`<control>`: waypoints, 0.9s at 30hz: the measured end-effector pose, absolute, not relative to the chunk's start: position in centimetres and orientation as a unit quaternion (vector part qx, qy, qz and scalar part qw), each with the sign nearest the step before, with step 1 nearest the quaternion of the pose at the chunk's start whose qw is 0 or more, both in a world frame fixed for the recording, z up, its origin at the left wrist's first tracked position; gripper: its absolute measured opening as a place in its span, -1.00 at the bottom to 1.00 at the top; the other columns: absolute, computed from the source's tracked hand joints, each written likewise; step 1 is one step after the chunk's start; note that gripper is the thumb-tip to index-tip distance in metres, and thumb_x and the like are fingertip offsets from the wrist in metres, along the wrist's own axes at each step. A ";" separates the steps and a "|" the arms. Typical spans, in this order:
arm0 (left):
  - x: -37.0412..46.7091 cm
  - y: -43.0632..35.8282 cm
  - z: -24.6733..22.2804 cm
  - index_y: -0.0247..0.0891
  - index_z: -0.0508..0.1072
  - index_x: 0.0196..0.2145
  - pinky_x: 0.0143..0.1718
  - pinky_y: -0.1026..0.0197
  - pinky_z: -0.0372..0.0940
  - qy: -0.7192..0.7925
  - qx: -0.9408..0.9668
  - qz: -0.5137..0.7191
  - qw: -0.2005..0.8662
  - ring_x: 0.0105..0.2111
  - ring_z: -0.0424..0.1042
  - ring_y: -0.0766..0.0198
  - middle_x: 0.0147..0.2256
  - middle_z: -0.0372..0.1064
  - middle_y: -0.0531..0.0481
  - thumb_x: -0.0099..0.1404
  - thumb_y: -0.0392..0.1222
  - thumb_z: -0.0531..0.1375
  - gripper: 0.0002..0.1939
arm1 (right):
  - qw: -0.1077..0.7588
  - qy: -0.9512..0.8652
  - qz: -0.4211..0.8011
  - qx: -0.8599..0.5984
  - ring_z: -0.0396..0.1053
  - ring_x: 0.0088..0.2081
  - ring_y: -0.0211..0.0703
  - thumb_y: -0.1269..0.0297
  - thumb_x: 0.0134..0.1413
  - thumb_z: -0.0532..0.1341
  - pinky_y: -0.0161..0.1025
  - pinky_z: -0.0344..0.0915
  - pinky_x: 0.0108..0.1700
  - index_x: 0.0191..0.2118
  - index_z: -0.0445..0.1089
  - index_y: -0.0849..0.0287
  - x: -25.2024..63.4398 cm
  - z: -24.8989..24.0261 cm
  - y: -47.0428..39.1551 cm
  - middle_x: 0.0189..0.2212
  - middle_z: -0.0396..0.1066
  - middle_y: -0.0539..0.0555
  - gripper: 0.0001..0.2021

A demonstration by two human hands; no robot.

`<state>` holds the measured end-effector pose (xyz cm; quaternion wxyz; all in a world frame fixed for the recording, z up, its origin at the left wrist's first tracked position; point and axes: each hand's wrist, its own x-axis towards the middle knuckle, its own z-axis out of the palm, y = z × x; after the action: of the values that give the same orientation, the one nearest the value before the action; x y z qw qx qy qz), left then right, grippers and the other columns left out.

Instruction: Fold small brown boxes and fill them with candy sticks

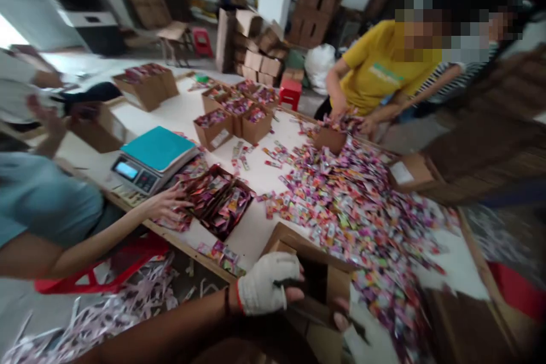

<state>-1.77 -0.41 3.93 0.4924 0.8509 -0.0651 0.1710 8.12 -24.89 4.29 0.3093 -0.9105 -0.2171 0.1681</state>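
An open cardboard box (339, 290) stands before me at the table's near edge, its inside dark. My left hand (269, 283), in a white knitted glove with bare fingertips, is closed on the box's near left edge. At the near right side, my right hand (369, 330) grips the same box; its glove is smeared by motion and partly cut off by the frame. Beyond and right of the box spreads a large heap of small, colourful packets (341, 199). Two dark-lined boxes filled with packets (228, 207) sit to the left.
A co-worker's hand (168, 207) rests by the filled boxes, near a digital scale (156, 156). Across the table, a person in a yellow shirt (375, 62) handles packets. Several filled cartons (215, 128) stand farther back. Paper strips (140, 301) litter the floor.
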 end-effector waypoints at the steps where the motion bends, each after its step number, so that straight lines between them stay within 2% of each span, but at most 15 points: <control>1: -1.6 -0.8 3.9 -0.25 0.40 -0.12 -0.11 0.15 0.26 -0.009 0.865 0.184 0.468 -0.16 0.34 0.18 -0.16 0.36 -0.15 0.22 -0.16 0.15 -0.73 | 0.308 -0.182 0.161 -0.920 0.42 -0.14 0.05 -0.11 -0.05 0.18 -0.06 0.38 -0.07 -0.17 0.45 0.13 8.1 4.0 -24.4 -0.20 0.48 0.14 -0.55; 4: -1.0 -1.8 4.0 -0.29 0.21 0.15 0.04 -0.10 0.16 0.091 0.915 0.233 0.317 0.07 0.17 -0.06 0.07 0.15 -0.31 0.13 -0.33 0.15 -0.40 | 0.289 -0.109 0.025 -0.951 0.23 0.08 0.25 -0.11 -0.07 0.17 0.13 0.23 0.08 0.12 0.22 0.31 8.0 2.8 -23.1 0.05 0.28 0.35 -0.29; 6: -0.6 -1.9 4.5 -0.35 0.11 0.21 0.13 -0.28 -0.03 0.079 0.939 0.239 0.236 0.16 0.02 -0.20 0.16 0.03 -0.38 0.10 -0.32 0.15 -0.30 | 0.291 -0.106 -0.045 -0.950 0.01 0.21 0.36 -0.14 -0.12 0.19 0.23 0.08 0.16 0.28 -0.08 0.40 7.7 2.1 -22.7 0.21 0.01 0.45 -0.05; 8: -0.4 -1.6 5.1 -0.38 0.11 0.21 0.17 -0.32 -0.14 0.044 0.954 0.214 0.205 0.16 0.02 -0.19 0.12 0.12 -0.34 0.10 -0.27 0.15 -0.29 | 0.304 -0.116 -0.060 -0.944 -0.13 0.26 0.36 -0.14 -0.11 0.21 0.26 -0.01 0.20 0.33 -0.35 0.40 7.3 1.9 -22.6 0.28 -0.21 0.46 0.08; 10: -0.6 -0.9 5.6 -0.29 0.25 0.12 0.15 -0.23 -0.07 0.005 0.964 0.170 0.203 0.03 0.18 -0.05 -0.05 0.29 -0.19 0.12 -0.22 0.15 -0.43 | 0.297 -0.145 -0.068 -0.941 -0.18 0.29 0.32 -0.11 -0.08 0.23 0.24 -0.03 0.22 0.33 -0.44 0.36 6.9 2.2 -22.8 0.31 -0.30 0.43 0.09; 11: -0.9 -0.6 5.7 -0.22 0.34 0.02 0.13 -0.18 -0.01 -0.016 0.967 0.152 0.203 -0.06 0.24 0.04 -0.14 0.33 -0.10 0.14 -0.20 0.15 -0.55 | 0.278 -0.172 -0.074 -0.942 -0.22 0.30 0.31 -0.08 -0.06 0.23 0.23 -0.03 0.22 0.34 -0.39 0.33 6.8 2.7 -22.9 0.31 -0.31 0.40 0.04; 13: -1.4 -0.2 5.6 -0.15 0.42 -0.17 0.09 -0.13 0.04 -0.047 0.971 0.125 0.197 -0.17 0.26 0.14 -0.23 0.33 -0.02 0.18 -0.18 0.13 -0.77 | 0.220 -0.266 -0.072 -0.936 -0.25 0.31 0.28 0.02 0.02 0.22 0.24 -0.05 0.23 0.30 -0.08 0.17 6.8 3.7 -22.8 0.31 -0.20 0.28 -0.21; 15: -1.9 -0.1 5.4 -0.15 0.42 -0.23 0.09 -0.15 0.03 -0.056 0.974 0.116 0.186 -0.17 0.26 0.15 -0.22 0.31 -0.02 0.20 -0.17 0.13 -0.84 | 0.171 -0.372 -0.052 -0.911 -0.15 0.29 0.22 0.12 0.10 0.16 0.24 -0.04 0.22 0.12 0.23 0.04 7.2 4.4 -22.4 0.24 0.05 0.17 -0.55; 16: -2.1 -0.2 5.3 -0.16 0.42 -0.23 0.10 -0.15 0.02 -0.051 0.976 0.116 0.180 -0.16 0.25 0.14 -0.20 0.30 -0.03 0.20 -0.18 0.12 -0.84 | 0.165 -0.399 -0.038 -0.901 -0.05 0.26 0.18 0.14 0.13 0.13 0.21 0.01 0.21 0.04 0.29 0.04 7.6 4.6 -22.0 0.17 0.15 0.16 -0.65; 17: -2.1 -0.3 5.3 -0.18 0.42 -0.24 0.11 -0.15 0.01 -0.044 0.977 0.118 0.175 -0.14 0.25 0.13 -0.19 0.29 -0.05 0.21 -0.19 0.12 -0.84 | 0.174 -0.403 -0.026 -0.898 0.06 0.21 0.13 0.14 0.15 0.11 0.16 0.07 0.18 0.00 0.31 0.07 8.0 4.6 -21.6 0.11 0.23 0.17 -0.68; 20: -1.8 -0.8 5.2 -0.21 0.43 -0.29 0.10 -0.17 0.00 -0.036 0.978 0.128 0.159 -0.07 0.23 0.08 -0.13 0.28 -0.11 0.23 -0.22 0.09 -0.87 | 0.201 -0.337 0.016 -0.920 0.26 0.02 0.07 0.09 0.06 0.15 0.02 0.27 0.04 -0.02 0.26 0.24 9.8 3.8 -20.4 -0.05 0.33 0.26 -0.59; 24: -1.3 -1.2 4.8 -0.29 0.44 -0.25 0.05 -0.25 0.00 -0.049 0.983 0.129 0.124 0.02 0.18 -0.07 0.09 0.16 -0.28 0.24 -0.15 0.08 -0.79 | 0.158 -0.361 0.050 -0.918 0.32 -0.09 0.13 0.10 -0.05 0.14 0.05 0.29 -0.05 -0.10 0.31 0.25 12.0 1.3 -19.9 -0.17 0.39 0.24 -0.59; 27: -1.0 -1.2 4.7 -0.33 0.44 -0.21 -0.03 -0.21 0.07 -0.060 0.985 0.115 0.111 -0.01 0.21 -0.06 0.13 0.13 -0.32 0.27 -0.11 0.03 -0.71 | 0.121 -0.370 0.028 -0.921 0.34 -0.15 0.23 0.03 -0.09 0.12 0.13 0.28 -0.13 -0.10 0.34 0.24 13.0 -0.5 -20.4 -0.20 0.41 0.28 -0.53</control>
<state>-1.04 -1.20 4.74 0.1106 0.9854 -0.0596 0.1147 12.99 -20.44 -0.52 0.1208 -0.9206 -0.3704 0.0277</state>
